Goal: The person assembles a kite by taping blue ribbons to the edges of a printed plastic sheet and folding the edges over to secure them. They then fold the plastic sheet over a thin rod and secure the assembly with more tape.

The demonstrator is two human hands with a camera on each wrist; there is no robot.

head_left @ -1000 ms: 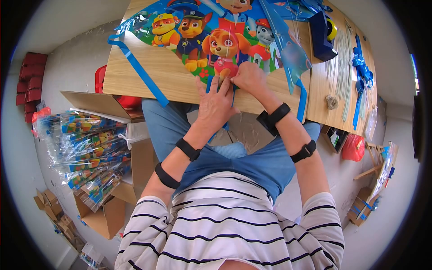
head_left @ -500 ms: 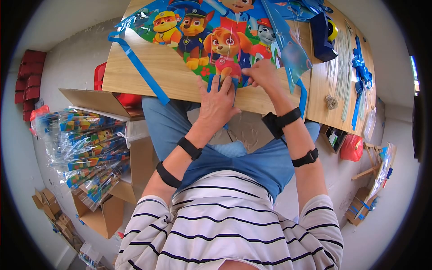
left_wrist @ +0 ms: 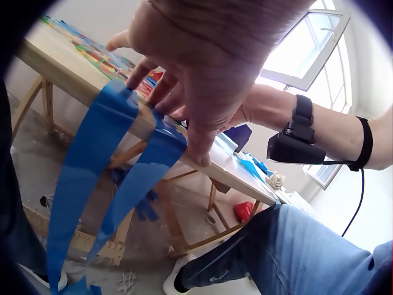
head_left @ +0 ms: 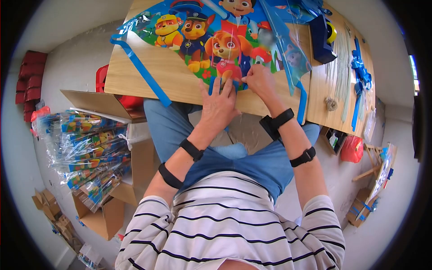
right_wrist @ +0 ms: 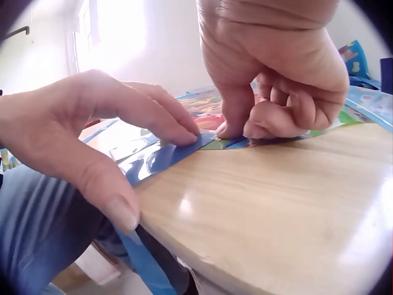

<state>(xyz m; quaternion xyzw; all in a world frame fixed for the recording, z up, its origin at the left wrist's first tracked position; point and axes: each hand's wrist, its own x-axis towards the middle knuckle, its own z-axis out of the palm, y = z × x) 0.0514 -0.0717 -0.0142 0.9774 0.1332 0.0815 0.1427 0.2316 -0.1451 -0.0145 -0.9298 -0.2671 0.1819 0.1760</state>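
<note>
A printed cartoon-dog plastic sheet (head_left: 193,47) lies on the wooden table, its pointed end toward the person. With fingers spread and nearly straight, the left hand (head_left: 218,104) presses blue ribbon (right_wrist: 161,161) at that end, by the table's front edge. Two blue tails (left_wrist: 92,147) of it hang below the edge. Just right of the left fingertips, the right hand (head_left: 262,82) has its fingers curled under. Its thumb (right_wrist: 235,114) is down at the sheet's edge, beside the ribbon; nothing held shows between its fingers.
A blue tape dispenser (head_left: 320,38) stands at the right, near pale cords (head_left: 339,67) and a blue bow (head_left: 361,65). More blue ribbon (head_left: 141,72) lies at the table's left. Wrapped printed sheets (head_left: 87,148) fill a cardboard box (head_left: 105,216) on the left.
The right hand has lifted away from the left fingertips, shifted right and come down again on the sheet's edge. The left hand stays pressing in nearly the same place.
</note>
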